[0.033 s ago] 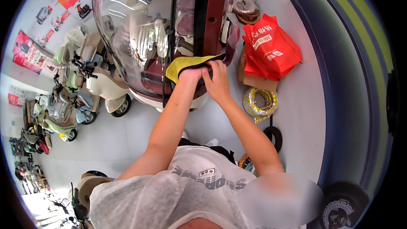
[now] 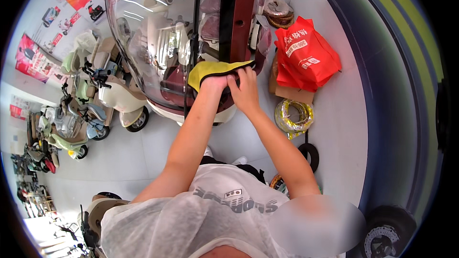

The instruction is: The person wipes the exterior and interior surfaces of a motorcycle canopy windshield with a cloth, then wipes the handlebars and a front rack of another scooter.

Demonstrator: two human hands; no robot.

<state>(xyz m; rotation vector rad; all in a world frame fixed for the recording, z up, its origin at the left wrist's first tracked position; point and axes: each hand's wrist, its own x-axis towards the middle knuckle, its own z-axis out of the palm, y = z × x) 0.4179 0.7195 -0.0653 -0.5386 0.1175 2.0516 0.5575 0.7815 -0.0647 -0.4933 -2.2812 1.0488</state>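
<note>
A yellow cleaning cloth (image 2: pixel 213 69) with a dark edge lies up against the front of an enclosed dark red vehicle (image 2: pixel 244 28), by the lower end of its clear windshield (image 2: pixel 153 43). My left hand (image 2: pixel 215 84) reaches in beneath the cloth, which covers its fingers. Just to its right, my right hand (image 2: pixel 245 86) has its fingers bent over the cloth's dark edge, gripping it. The two hands are close together. A black wiper arm (image 2: pixel 195 43) runs down the windshield next to the cloth.
A red bag (image 2: pixel 308 55) sits on a cardboard box (image 2: pixel 299 94) to the right, with a yellow-wrapped ring-shaped coil (image 2: pixel 294 116) nearer me. Several scooters (image 2: pixel 122 95) line the left side. A wheel (image 2: pixel 389 231) stands at the lower right.
</note>
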